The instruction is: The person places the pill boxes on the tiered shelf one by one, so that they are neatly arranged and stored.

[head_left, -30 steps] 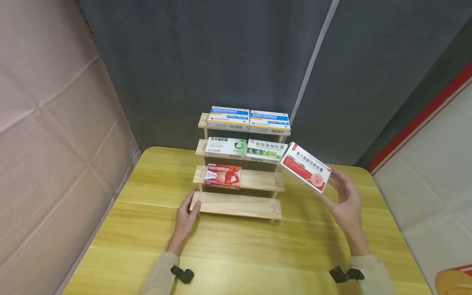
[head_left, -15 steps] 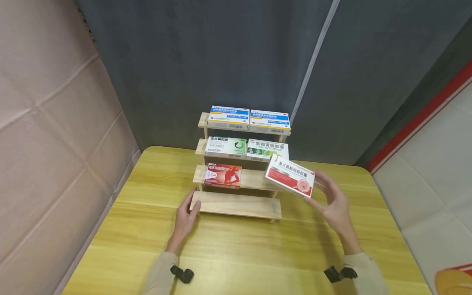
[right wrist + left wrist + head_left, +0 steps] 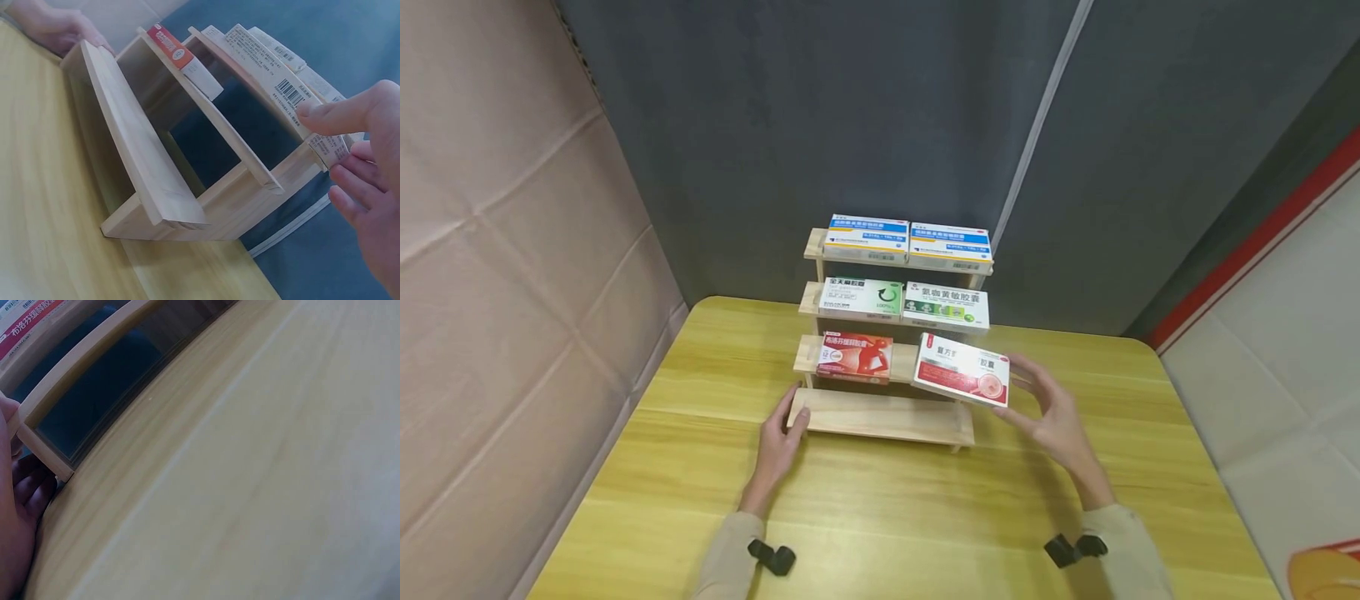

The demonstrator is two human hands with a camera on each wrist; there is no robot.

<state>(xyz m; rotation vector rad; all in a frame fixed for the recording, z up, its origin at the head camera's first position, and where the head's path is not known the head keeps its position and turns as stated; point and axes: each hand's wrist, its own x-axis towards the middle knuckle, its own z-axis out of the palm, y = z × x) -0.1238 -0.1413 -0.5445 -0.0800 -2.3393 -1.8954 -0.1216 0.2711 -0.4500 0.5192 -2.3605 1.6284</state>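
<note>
My right hand (image 3: pixel 1054 415) pinches a white and red medicine box (image 3: pixel 962 372) by its right end, thumb below and fingers behind. The box is slightly tilted, in front of the right part of the second shelf from the bottom; in the right wrist view a gap shows between it and that shelf. My left hand (image 3: pixel 777 443) grips the left end of the lowest shelf (image 3: pixel 880 415) of a stepped wooden rack, thumb on top. On the second shelf, at left, lies a red medicine box (image 3: pixel 854 357). In the left wrist view my left hand (image 3: pixel 22 506) is partly cut off.
Above stand a white and green box (image 3: pixel 861 297) and a second green-banded box (image 3: pixel 946 307). Two blue and white boxes (image 3: pixel 867 238) sit on the top shelf. The rack rests on a yellow wooden table (image 3: pixel 865 517), before a dark grey curtain (image 3: pixel 820 108).
My right hand has carried the white and red box left and down, from right of the rack to the second-lowest shelf, and it has become more level. The left hand stays put.
</note>
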